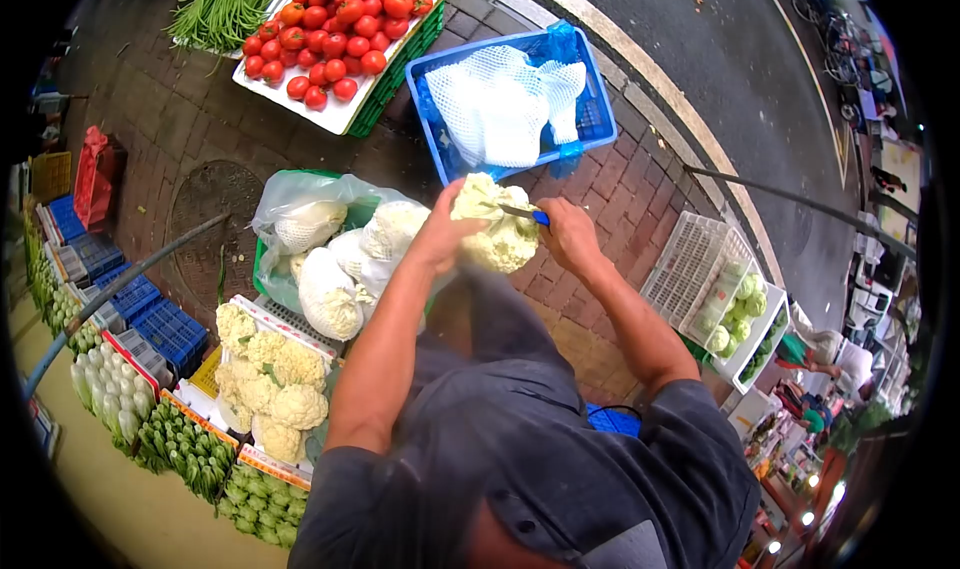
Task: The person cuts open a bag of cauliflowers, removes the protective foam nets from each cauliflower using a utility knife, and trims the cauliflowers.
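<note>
My left hand [445, 231] is closed round one side of a pale cauliflower [503, 241], held up in front of my body. A knife [520, 212] with a blue handle is in my right hand [570, 231], its blade lying against the cauliflower's upper part. Below and left of my left hand, several cauliflowers wrapped in white foam netting [330, 294] fill a crate lined with a clear plastic bag [272, 209]. Beyond my hands stands a blue crate [597, 134] holding loose white foam netting [490, 104].
Tomatoes [345, 29] lie on a white board over a green crate, beside long green beans [230, 7]. Unwrapped cauliflowers [275, 379] sit in a tray at lower left. White baskets [690, 269] and green vegetables [740, 314] stand at right. A pole [130, 284] crosses the left side.
</note>
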`<move>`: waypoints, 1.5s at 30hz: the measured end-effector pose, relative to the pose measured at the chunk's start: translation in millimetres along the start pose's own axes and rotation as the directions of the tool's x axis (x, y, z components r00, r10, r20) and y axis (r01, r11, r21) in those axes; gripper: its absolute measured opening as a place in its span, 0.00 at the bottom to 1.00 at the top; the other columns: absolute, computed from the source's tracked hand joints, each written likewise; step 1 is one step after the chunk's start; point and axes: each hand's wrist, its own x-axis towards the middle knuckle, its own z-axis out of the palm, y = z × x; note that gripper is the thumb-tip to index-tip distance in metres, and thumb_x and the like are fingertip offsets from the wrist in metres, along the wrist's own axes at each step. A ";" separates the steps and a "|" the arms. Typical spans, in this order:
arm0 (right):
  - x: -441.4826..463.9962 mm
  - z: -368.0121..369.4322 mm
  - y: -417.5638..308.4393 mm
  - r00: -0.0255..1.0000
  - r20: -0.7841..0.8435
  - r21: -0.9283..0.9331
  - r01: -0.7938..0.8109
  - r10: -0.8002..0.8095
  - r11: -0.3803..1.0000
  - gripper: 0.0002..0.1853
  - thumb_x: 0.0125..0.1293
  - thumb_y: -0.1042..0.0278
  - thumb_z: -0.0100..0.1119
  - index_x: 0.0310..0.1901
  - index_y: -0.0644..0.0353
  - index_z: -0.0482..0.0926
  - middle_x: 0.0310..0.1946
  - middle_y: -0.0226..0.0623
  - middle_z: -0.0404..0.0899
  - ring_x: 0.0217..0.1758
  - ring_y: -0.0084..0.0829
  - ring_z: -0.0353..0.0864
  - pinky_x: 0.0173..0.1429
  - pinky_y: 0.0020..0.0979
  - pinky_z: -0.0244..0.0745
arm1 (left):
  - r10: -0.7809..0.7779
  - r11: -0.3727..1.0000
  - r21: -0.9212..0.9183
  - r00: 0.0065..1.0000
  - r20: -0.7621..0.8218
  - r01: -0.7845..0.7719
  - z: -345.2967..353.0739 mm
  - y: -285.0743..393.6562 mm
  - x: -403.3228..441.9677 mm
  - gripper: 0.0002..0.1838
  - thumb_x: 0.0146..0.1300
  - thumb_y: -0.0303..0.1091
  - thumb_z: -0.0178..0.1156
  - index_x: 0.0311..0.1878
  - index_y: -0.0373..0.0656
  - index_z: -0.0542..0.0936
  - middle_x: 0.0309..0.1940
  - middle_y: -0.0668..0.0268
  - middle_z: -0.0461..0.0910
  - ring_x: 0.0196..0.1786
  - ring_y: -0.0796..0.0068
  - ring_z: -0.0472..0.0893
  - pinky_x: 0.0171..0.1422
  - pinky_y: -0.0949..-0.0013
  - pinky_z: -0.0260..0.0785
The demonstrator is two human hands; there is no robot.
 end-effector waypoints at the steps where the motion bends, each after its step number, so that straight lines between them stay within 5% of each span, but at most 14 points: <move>1: 1.3 1.1 1.5 1.000 -0.007 -0.014 -0.001 0.001 1.000 0.10 0.65 0.70 0.63 0.47 0.57 0.78 0.38 0.44 0.79 0.42 0.52 0.79 0.45 0.50 0.73 | 0.008 1.000 0.020 1.000 -0.001 -0.008 0.5 -2.1 2.7 0.47 0.58 0.15 0.67 0.79 0.45 0.57 0.65 0.56 0.74 0.63 0.63 0.79 0.66 0.61 0.75; 14: 12.0 14.4 10.3 0.993 -0.079 -0.019 -0.086 0.085 0.996 0.16 0.63 0.71 0.65 0.53 0.57 0.78 0.43 0.45 0.84 0.44 0.54 0.82 0.47 0.51 0.76 | 0.304 0.938 0.182 0.952 -0.019 -0.296 17.4 5.3 12.1 0.49 0.56 0.12 0.67 0.79 0.43 0.56 0.67 0.58 0.71 0.66 0.66 0.76 0.67 0.64 0.75; 17: 21.1 11.9 7.2 0.992 -0.104 -0.016 -0.076 0.074 0.997 0.17 0.62 0.72 0.66 0.53 0.58 0.78 0.43 0.45 0.84 0.44 0.54 0.82 0.48 0.50 0.75 | 0.360 0.909 0.244 0.931 -0.053 -0.338 26.1 17.6 7.1 0.48 0.55 0.12 0.68 0.77 0.43 0.58 0.66 0.59 0.72 0.65 0.67 0.76 0.67 0.65 0.75; 18: 24.8 9.2 4.7 0.991 -0.113 -0.012 -0.070 0.068 0.997 0.17 0.62 0.72 0.66 0.53 0.58 0.78 0.43 0.45 0.84 0.44 0.53 0.82 0.48 0.50 0.75 | 0.379 0.901 0.265 0.921 -0.091 -0.344 31.3 23.2 2.8 0.41 0.56 0.15 0.69 0.73 0.41 0.64 0.60 0.60 0.75 0.61 0.69 0.78 0.63 0.66 0.77; 20: 30.6 8.3 5.6 0.991 -0.122 -0.010 -0.051 0.050 0.999 0.17 0.62 0.72 0.66 0.53 0.58 0.78 0.42 0.45 0.84 0.44 0.53 0.82 0.48 0.50 0.75 | 0.378 0.844 0.433 0.924 -0.064 -0.316 14.1 18.3 14.1 0.34 0.58 0.17 0.69 0.68 0.40 0.70 0.55 0.61 0.78 0.56 0.72 0.80 0.60 0.68 0.77; 24: 40.2 12.4 13.2 0.992 -0.126 -0.042 -0.020 0.014 0.999 0.16 0.62 0.72 0.66 0.51 0.58 0.79 0.40 0.44 0.83 0.42 0.52 0.82 0.47 0.49 0.75 | 0.278 0.903 0.348 0.960 -0.026 -0.252 7.0 19.9 22.6 0.22 0.61 0.20 0.69 0.59 0.39 0.78 0.47 0.64 0.81 0.48 0.77 0.81 0.53 0.71 0.77; 37: 33.0 24.9 40.1 1.000 -0.022 -0.103 -0.001 -0.002 0.995 0.07 0.65 0.68 0.62 0.41 0.58 0.77 0.36 0.44 0.82 0.37 0.53 0.82 0.41 0.53 0.74 | 0.138 0.814 0.573 0.990 -0.026 -0.099 -1.0 13.0 33.5 0.14 0.55 0.27 0.75 0.45 0.38 0.84 0.44 0.65 0.82 0.46 0.77 0.78 0.52 0.71 0.71; 40: 24.7 25.5 61.1 0.980 0.073 -0.097 -0.177 0.184 0.980 0.06 0.67 0.68 0.57 0.41 0.61 0.76 0.38 0.49 0.84 0.41 0.57 0.83 0.44 0.55 0.75 | 0.111 0.795 0.601 0.994 -0.008 -0.084 -9.5 2.2 44.7 0.14 0.55 0.27 0.75 0.44 0.38 0.84 0.43 0.65 0.82 0.45 0.77 0.77 0.51 0.71 0.71; 43: 10.3 24.0 118.0 0.771 0.215 -0.307 -0.529 0.600 0.791 0.09 0.70 0.66 0.53 0.44 0.61 0.78 0.42 0.54 0.86 0.47 0.57 0.85 0.51 0.54 0.78 | 0.073 0.798 0.598 0.997 0.023 -0.072 -2.1 4.9 41.6 0.14 0.55 0.27 0.76 0.44 0.38 0.84 0.42 0.65 0.82 0.44 0.77 0.78 0.49 0.71 0.71; 45: 10.2 17.9 120.4 0.770 0.181 -0.244 -0.568 0.612 0.786 0.12 0.69 0.65 0.53 0.48 0.61 0.79 0.44 0.57 0.86 0.49 0.58 0.85 0.53 0.53 0.78 | 0.116 0.818 0.563 0.992 0.041 -0.119 -3.7 0.1 40.0 0.14 0.55 0.27 0.76 0.44 0.38 0.84 0.42 0.66 0.82 0.43 0.77 0.78 0.48 0.71 0.71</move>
